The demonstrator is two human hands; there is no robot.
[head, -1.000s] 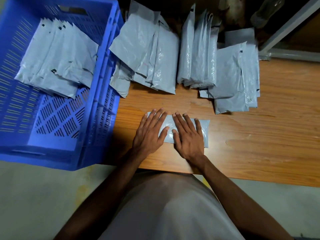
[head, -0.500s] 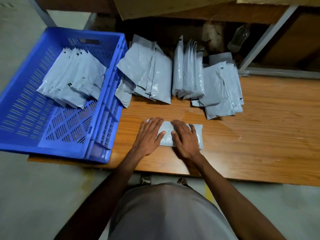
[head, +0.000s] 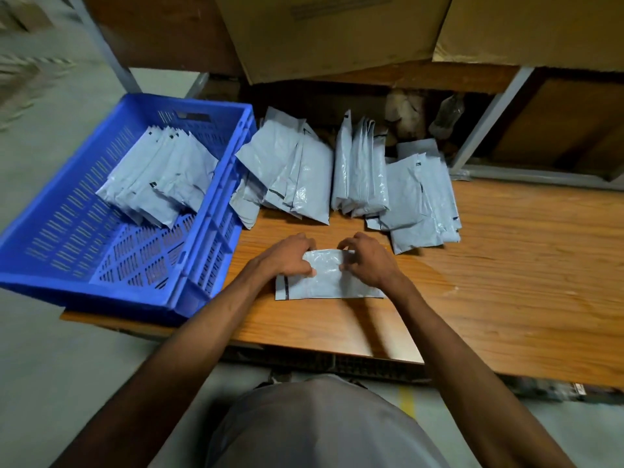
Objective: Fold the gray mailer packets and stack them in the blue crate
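Wooden table [head: 506, 265] bears blue crate [head: 202, 238], gray mailer packets [head: 358, 170].

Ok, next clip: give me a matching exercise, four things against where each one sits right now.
Things:
1. blue crate
2. packet being folded
3. stack of folded packets
4. unfolded packet piles

Places:
A. inside the crate, toward its far end
B. at the table's left end
C. between both hands, near the table's front edge
D. along the back of the table, right of the crate

Pairs: 1-B, 2-C, 3-A, 4-D. The left hand and right hand both grip the packet.
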